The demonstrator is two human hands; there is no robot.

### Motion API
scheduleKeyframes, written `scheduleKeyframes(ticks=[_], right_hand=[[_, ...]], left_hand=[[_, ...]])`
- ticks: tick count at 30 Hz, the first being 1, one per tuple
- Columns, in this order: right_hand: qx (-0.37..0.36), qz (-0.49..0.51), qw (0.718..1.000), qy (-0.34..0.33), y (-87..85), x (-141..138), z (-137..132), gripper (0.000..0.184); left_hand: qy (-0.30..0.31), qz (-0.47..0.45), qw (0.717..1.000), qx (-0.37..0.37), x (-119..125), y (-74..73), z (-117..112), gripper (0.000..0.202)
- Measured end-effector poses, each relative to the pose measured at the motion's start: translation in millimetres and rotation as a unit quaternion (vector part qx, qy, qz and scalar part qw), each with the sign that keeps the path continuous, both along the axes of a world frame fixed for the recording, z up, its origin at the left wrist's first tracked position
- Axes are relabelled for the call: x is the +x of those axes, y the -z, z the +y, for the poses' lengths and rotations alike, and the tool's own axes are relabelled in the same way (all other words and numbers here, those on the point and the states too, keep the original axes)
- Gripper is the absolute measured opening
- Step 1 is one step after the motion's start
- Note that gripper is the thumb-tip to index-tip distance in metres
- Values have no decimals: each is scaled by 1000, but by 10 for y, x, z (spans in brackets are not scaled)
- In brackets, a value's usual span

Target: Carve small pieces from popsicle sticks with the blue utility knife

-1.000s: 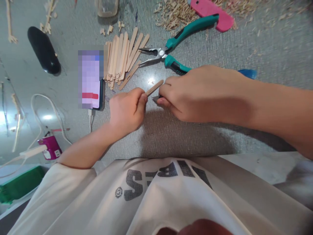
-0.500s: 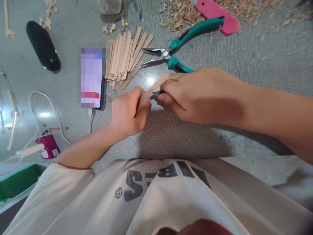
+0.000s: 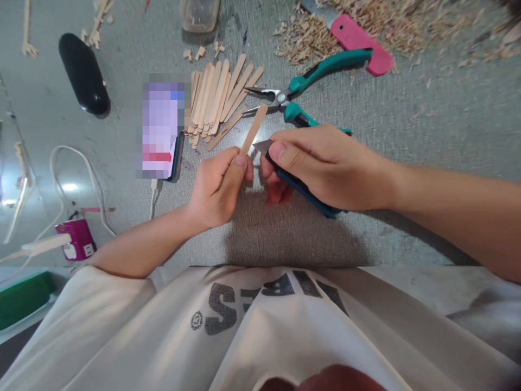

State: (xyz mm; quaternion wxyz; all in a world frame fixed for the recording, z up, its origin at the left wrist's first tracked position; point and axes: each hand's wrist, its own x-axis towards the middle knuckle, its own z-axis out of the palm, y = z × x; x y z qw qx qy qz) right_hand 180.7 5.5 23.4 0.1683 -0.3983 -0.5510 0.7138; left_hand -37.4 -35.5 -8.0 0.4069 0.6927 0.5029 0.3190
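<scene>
My left hand [image 3: 217, 184] pinches a flat wooden craft stick [image 3: 254, 129], which points up and away from me. Beside it, my right hand [image 3: 321, 165] is closed round a blue utility knife [image 3: 303, 190]; its short grey blade [image 3: 262, 145] sticks out past my thumb, just right of the stick's lower end. Both hands hover above a grey textured table [image 3: 427, 125]. Just beyond them lie a pile of similar wooden sticks [image 3: 217, 100] and teal-handled long-nose pliers [image 3: 303, 92].
A phone [image 3: 163, 130] on a white cable lies left of the sticks. A black oval object [image 3: 84, 73] sits far left, a pink tool [image 3: 358, 44] and wood shavings [image 3: 309, 35] at the back, a magenta plug [image 3: 77, 245] and a green box [image 3: 24, 296] near left.
The stick has tilted more upright in my left hand. My right hand has turned and drawn back, so the knife's blue handle and blade now show.
</scene>
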Motion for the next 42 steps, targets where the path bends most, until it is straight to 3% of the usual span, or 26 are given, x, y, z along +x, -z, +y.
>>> scheduleKeyframes(ticks=[6,14,21,34,38,42], right_hand=[[99,37,994,-30,178,43,-28,33],[152,12,987,-54,136,43,-2,39],[172,-11,983,-56,145,66,-5,44],[109,5,993,-51,82,42,20,44],[23,23,999,-34,59,28,3,42],[21,29,999,-23,62,19,-16,43]], left_hand=[[19,23,1000,-1,14,-50,-10,62],[60,-41,997,28,10,-46,2,43],[70,-29,996,42,13,-56,16,39],[49,85,995,33,14,-90,-37,47],[48,85,994,46,32,-94,-52,43],[50,76,995,41,38,-96,-62,44]])
